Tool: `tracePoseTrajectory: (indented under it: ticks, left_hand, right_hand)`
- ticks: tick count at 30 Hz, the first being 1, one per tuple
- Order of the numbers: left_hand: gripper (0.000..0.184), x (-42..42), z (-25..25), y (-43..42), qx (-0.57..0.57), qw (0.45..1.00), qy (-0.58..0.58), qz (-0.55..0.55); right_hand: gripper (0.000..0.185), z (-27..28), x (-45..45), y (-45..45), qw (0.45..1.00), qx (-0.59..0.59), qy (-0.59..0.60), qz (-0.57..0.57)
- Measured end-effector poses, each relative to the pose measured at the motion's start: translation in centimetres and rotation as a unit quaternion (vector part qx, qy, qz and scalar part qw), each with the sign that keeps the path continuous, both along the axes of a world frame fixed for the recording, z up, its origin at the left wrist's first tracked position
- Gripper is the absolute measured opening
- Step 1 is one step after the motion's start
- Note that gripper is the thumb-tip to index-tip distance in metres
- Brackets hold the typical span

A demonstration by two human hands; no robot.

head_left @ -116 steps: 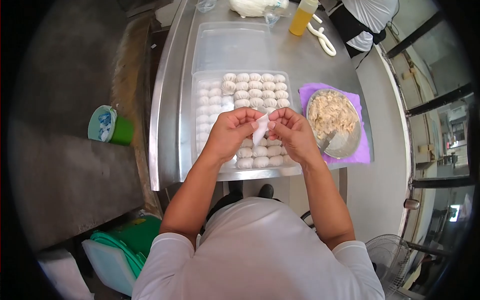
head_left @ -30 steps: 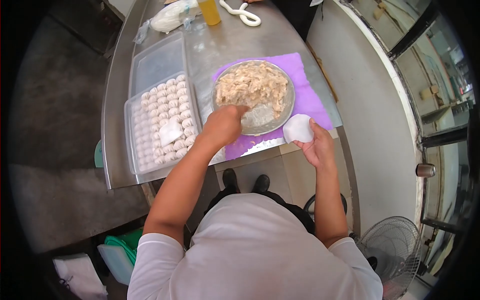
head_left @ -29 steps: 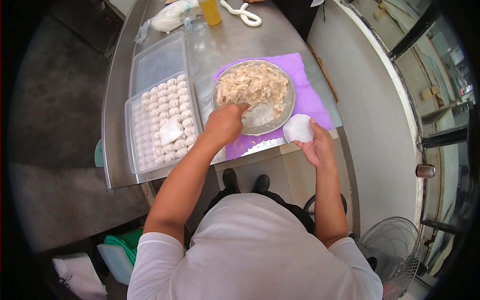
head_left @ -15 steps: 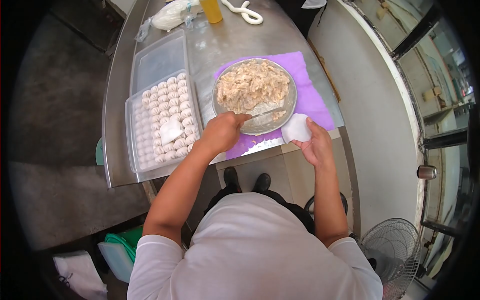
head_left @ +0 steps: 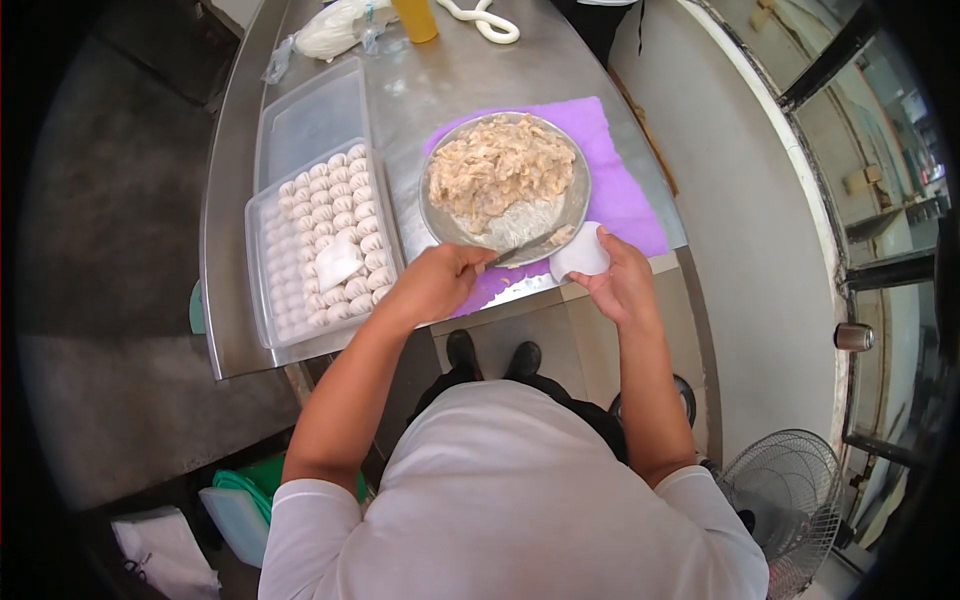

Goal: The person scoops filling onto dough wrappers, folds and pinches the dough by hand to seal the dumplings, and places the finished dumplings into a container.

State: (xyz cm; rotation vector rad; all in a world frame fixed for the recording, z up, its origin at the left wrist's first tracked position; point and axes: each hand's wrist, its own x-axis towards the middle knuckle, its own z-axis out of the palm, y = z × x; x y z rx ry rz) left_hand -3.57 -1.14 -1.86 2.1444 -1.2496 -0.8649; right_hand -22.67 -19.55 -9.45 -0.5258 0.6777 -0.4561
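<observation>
My left hand point(head_left: 437, 285) is closed round the handle of a narrow metal spatula point(head_left: 522, 247), with a lump of meat filling on its far end. The spatula lies across the near rim of a round metal pan point(head_left: 432, 222), which holds a large heap of pale minced filling point(head_left: 500, 165). At the pan's right front, my right hand point(head_left: 617, 280) grips a thin white dough wrapper point(head_left: 578, 256) by its edge, thumb on top. To the left, a clear plastic box point(head_left: 262, 315) holds rows of pleated dumplings point(head_left: 348, 205), with a white square sheet point(head_left: 339, 262) on top.
A purple cloth point(head_left: 625, 190) lies under the pan on the steel table point(head_left: 440, 90). At the back are a white plastic bag point(head_left: 335, 32), a yellow container point(head_left: 415, 20) and a dough rope point(head_left: 492, 26). A fan point(head_left: 785, 490) stands at lower right.
My left hand has drawn the spatula down to the pan's near rim. The right hand has shifted slightly left with the wrapper, closer to the spatula's tip.
</observation>
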Motion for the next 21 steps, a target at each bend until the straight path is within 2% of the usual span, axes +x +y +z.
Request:
tracePoseTrajectory:
  ticks: [2, 4, 5, 8, 9, 10, 13, 15, 16, 18, 21]
  left_hand:
    - [0.032, -1.8, 0.2, 1.0, 0.010, 0.999, 0.042, 0.032]
    - [0.035, -3.2, 0.1, 1.8, -0.099, 0.995, 0.017, -0.022]
    - [0.037, -3.1, 0.4, 2.0, -0.108, 0.994, 0.001, -0.032]
    - [0.038, -1.0, 1.1, 2.1, -0.057, 0.998, -0.036, 0.018]
    - [0.038, -0.3, 0.4, 1.9, -0.031, 0.992, -0.125, 0.005]
    - [0.038, -0.2, -0.2, 2.0, -0.033, 0.991, -0.126, 0.007]
    - [0.039, -1.6, -0.4, 1.3, -0.018, 0.995, -0.094, -0.033]
    - [0.034, -3.7, 1.0, 1.5, -0.020, 0.999, 0.036, 0.034]
    - [0.034, -4.3, 0.4, 1.8, -0.020, 0.999, 0.036, 0.032]
    - [0.041, -5.1, -1.0, 2.1, -0.105, 0.990, -0.089, -0.020]
    - [0.041, -4.4, 0.3, 2.4, -0.081, 0.986, -0.142, -0.019]
  right_hand:
    - [0.035, -0.1, -0.1, -0.1, 1.000, 0.001, -0.003, -0.004]
    - [0.035, -0.2, -0.1, -0.1, 1.000, 0.004, -0.007, -0.006]
    - [0.034, -0.2, -0.2, -0.1, 1.000, 0.000, -0.003, -0.003]
    - [0.035, -0.7, -0.5, 0.2, 1.000, -0.008, 0.009, 0.000]
    - [0.035, -0.7, -0.3, 0.2, 1.000, -0.014, 0.013, 0.000]
    - [0.035, -0.5, -0.1, 0.3, 1.000, -0.016, 0.012, 0.002]
    - [0.036, -0.1, -0.4, 0.3, 1.000, 0.018, -0.001, -0.009]
    - [0.036, 0.0, -0.4, 0.4, 0.999, 0.024, -0.029, -0.003]
    - [0.036, 0.0, -0.3, 0.4, 0.999, 0.024, -0.029, -0.005]
    - [0.036, -0.1, -0.4, 0.2, 0.999, 0.026, -0.038, -0.010]
    - [0.035, 0.2, -0.5, 0.3, 1.000, 0.016, -0.006, -0.023]
